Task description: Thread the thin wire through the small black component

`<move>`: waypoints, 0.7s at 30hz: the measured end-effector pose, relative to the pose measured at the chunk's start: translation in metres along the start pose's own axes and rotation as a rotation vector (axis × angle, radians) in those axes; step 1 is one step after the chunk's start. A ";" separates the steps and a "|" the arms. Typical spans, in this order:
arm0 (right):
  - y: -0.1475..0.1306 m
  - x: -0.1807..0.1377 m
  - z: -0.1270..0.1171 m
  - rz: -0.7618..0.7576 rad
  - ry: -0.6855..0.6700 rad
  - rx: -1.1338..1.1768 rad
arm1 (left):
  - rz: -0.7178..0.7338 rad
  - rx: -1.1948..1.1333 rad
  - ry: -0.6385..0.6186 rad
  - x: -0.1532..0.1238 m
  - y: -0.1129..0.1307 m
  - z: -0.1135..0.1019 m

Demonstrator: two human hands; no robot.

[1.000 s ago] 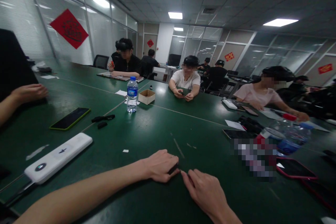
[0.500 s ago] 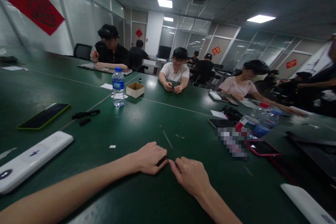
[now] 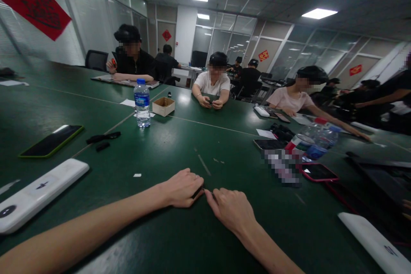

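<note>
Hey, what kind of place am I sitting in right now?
Probably an office meeting area: a long green table with people seated around it, glass partition walls behind them, and a tiled ceiling with panel lights.

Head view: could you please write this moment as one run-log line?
left hand: curled over small black flat piece | right hand: fingertips at its end | surface: dark green table | nearby: long white plastic device
</note>
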State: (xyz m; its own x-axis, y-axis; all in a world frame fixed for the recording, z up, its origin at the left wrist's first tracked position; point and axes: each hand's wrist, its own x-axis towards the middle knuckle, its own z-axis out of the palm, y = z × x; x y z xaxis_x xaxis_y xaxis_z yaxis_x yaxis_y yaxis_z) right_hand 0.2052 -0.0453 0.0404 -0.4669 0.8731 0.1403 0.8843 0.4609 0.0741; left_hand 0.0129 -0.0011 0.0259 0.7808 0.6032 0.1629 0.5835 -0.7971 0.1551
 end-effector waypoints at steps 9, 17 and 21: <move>0.007 -0.001 0.001 -0.066 0.034 -0.006 | 0.042 0.041 -0.006 -0.002 -0.003 0.001; -0.026 -0.004 0.013 -0.412 0.161 0.053 | -0.048 0.061 -0.008 0.006 -0.006 0.009; -0.019 0.001 0.013 -0.306 0.165 0.061 | -0.040 0.041 -0.003 0.005 -0.007 0.007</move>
State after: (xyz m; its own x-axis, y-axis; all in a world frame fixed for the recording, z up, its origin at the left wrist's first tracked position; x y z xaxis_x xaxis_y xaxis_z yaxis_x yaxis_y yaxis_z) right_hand 0.1879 -0.0512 0.0264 -0.6995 0.6579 0.2789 0.6994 0.7104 0.0785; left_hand 0.0141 0.0071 0.0185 0.7574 0.6345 0.1540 0.6228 -0.7729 0.1212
